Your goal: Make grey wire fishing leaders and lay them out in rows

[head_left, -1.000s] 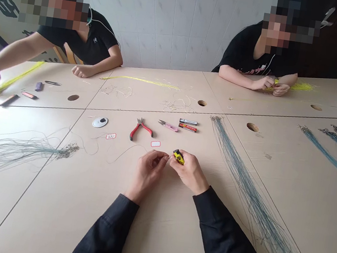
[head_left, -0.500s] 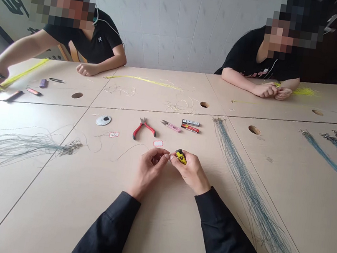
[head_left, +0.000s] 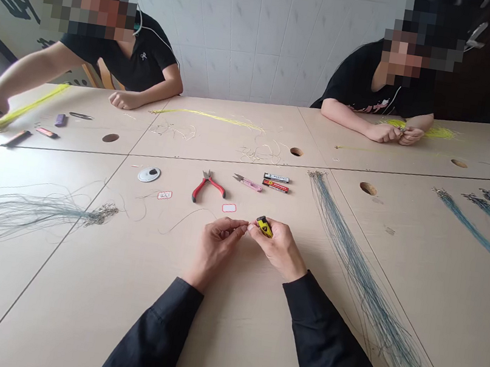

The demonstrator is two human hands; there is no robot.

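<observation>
My right hand (head_left: 280, 247) is closed round a yellow and black lighter (head_left: 264, 227), which sticks up between thumb and fingers. Thumb and forefinger of my left hand (head_left: 219, 244) are pinched together, their tips meeting those of my right hand. A thin cord (head_left: 185, 216) curves over the table up to my left hand, which seems to grip it; the end between the fingertips is too small to make out. Just beyond my hands lie a small red-edged label (head_left: 229, 208), red-handled pliers (head_left: 210, 187) and pink thread snips (head_left: 247, 182).
Bundles of blue-grey cords lie on the left (head_left: 46, 216) and right (head_left: 363, 287), with shorter blue bundles (head_left: 479, 218) farther right. Two lighters (head_left: 276, 182) and a white round disc (head_left: 149, 174) lie ahead. Across the table (head_left: 232, 329), two people handle yellow cords (head_left: 35, 106).
My hands hold nearly the same pose, with the left fingers a little straighter at the fingertips. The view has shifted slightly.
</observation>
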